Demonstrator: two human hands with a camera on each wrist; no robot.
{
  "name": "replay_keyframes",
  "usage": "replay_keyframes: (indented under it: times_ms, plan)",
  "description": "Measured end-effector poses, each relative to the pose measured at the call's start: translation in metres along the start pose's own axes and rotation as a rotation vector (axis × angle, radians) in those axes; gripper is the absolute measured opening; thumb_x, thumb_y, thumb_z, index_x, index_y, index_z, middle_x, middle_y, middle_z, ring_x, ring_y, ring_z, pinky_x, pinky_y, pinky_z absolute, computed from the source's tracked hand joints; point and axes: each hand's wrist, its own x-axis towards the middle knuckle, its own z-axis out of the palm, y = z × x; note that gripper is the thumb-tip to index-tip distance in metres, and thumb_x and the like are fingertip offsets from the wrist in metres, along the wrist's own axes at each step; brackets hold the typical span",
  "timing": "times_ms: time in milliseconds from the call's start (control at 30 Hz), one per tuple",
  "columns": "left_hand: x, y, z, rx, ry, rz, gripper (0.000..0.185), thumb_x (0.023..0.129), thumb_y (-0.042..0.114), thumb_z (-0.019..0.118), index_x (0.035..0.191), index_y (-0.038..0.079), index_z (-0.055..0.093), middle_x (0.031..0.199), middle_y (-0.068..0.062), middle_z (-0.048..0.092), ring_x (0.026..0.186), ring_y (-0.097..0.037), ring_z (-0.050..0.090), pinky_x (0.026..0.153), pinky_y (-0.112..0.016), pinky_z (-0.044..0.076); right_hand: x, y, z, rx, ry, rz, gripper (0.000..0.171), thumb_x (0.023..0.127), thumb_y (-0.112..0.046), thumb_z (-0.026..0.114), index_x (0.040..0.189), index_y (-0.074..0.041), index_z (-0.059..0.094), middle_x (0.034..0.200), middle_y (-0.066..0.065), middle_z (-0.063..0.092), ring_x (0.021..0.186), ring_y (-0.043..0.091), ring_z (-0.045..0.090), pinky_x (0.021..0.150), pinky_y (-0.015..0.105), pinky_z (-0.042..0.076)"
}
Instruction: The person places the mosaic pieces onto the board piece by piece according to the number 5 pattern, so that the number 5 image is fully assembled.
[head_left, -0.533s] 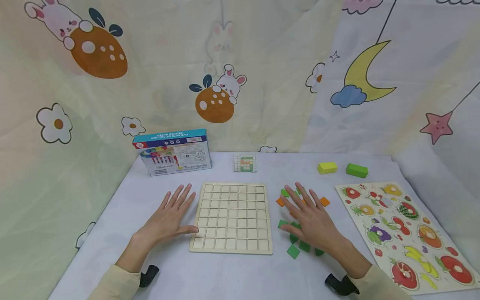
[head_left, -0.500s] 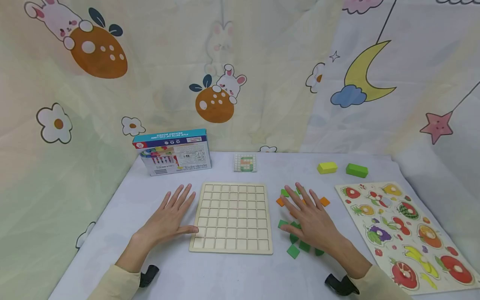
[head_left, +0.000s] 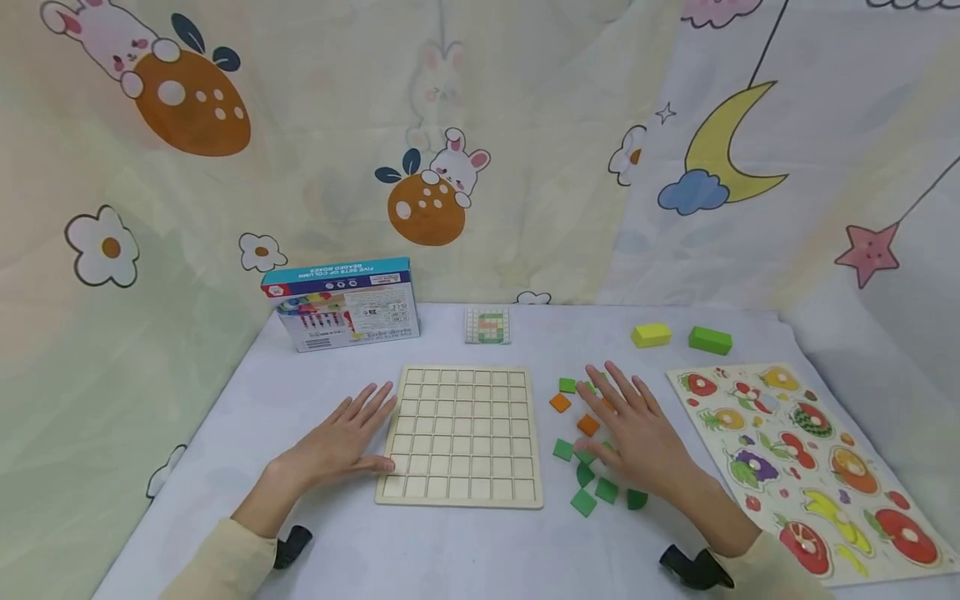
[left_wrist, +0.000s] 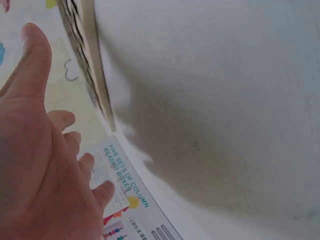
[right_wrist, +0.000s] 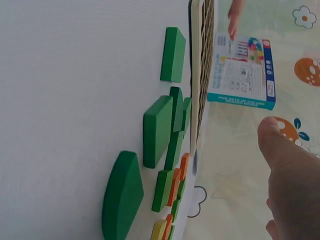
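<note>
A pale wooden board with a square grid [head_left: 461, 442] lies on the white table. At its left edge is my left hand [head_left: 330, 450], fingers spread and holding nothing; its thumb overlaps the board's edge, though contact cannot be told. My right hand [head_left: 641, 446], also holding nothing, is spread above loose flat pieces right of the board and hides some of them. Among these are green squares [head_left: 583, 502], orange squares [head_left: 588, 425] and green rounded pieces [head_left: 637, 500]. The right wrist view shows green pieces [right_wrist: 157, 132] lying flat and a yellow piece [right_wrist: 158, 230].
Behind the board lies a small pattern card [head_left: 487, 326]. A beaded-column toy box [head_left: 348, 307] stands at back left. A yellow block [head_left: 651, 335] and a green block [head_left: 710, 340] sit at back right. A fruit puzzle board [head_left: 776, 496] covers the right side.
My right hand has shifted slightly right, uncovering more orange and green pieces. The left hand's fingers have dipped a little. The head view has turned very slightly.
</note>
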Motion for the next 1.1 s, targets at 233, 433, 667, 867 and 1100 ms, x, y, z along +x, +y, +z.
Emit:
replay_keyframes:
  times_ms: [233, 433, 667, 867, 1100]
  plan:
    - [-0.002, -0.008, 0.001, -0.081, -0.17, -0.012, 0.1, 0.084, 0.064, 0.056, 0.155, 0.006, 0.017, 0.164, -0.013, 0.012, 0.15, -0.039, 0.011, 0.118, -0.06, 0.021, 0.016, 0.005, -0.001, 0.104, -0.014, 0.039, 0.06, 0.087, -0.029, 0.07, 0.14, -0.007, 0.051, 0.15, 0.014, 0.043, 0.142, 0.035, 0.032, 0.116, 0.053, 0.027]
    - [-0.002, -0.012, 0.004, -0.139, -0.214, -0.047, 0.104, 0.082, 0.067, 0.056, 0.156, 0.009, 0.013, 0.164, -0.011, 0.012, 0.15, -0.037, 0.01, 0.12, -0.058, 0.019, 0.04, 0.003, 0.008, 0.237, -0.048, 0.085, 0.039, 0.085, -0.02, 0.075, 0.118, -0.002, 0.067, 0.124, 0.015, 0.065, 0.12, 0.035, 0.057, 0.101, 0.052, 0.047]
    - [0.001, -0.011, 0.005, -0.134, -0.213, -0.051, 0.104, 0.082, 0.068, 0.056, 0.156, 0.009, 0.013, 0.164, -0.01, 0.011, 0.15, -0.037, 0.01, 0.12, -0.057, 0.018, 0.065, 0.003, 0.025, 0.26, -0.205, 0.202, 0.036, 0.087, -0.024, 0.072, 0.118, -0.005, 0.068, 0.123, 0.016, 0.065, 0.116, 0.035, 0.059, 0.097, 0.05, 0.051]
    - [0.003, -0.008, 0.007, -0.137, -0.222, -0.049, 0.104, 0.082, 0.068, 0.056, 0.156, 0.01, 0.013, 0.165, -0.008, 0.01, 0.151, -0.035, 0.009, 0.121, -0.056, 0.018, 0.083, 0.018, 0.034, 0.283, -0.322, 0.277, 0.035, 0.088, -0.013, 0.07, 0.122, -0.005, 0.066, 0.127, 0.015, 0.064, 0.121, 0.036, 0.055, 0.102, 0.052, 0.047]
    - [0.005, -0.006, 0.006, -0.119, -0.219, -0.028, 0.103, 0.083, 0.065, 0.057, 0.156, 0.008, 0.014, 0.164, -0.01, 0.012, 0.15, -0.037, 0.011, 0.12, -0.056, 0.02, 0.089, 0.021, 0.04, 0.311, -0.324, 0.274, 0.032, 0.089, -0.008, 0.067, 0.12, -0.003, 0.067, 0.123, 0.014, 0.066, 0.119, 0.034, 0.057, 0.103, 0.051, 0.047]
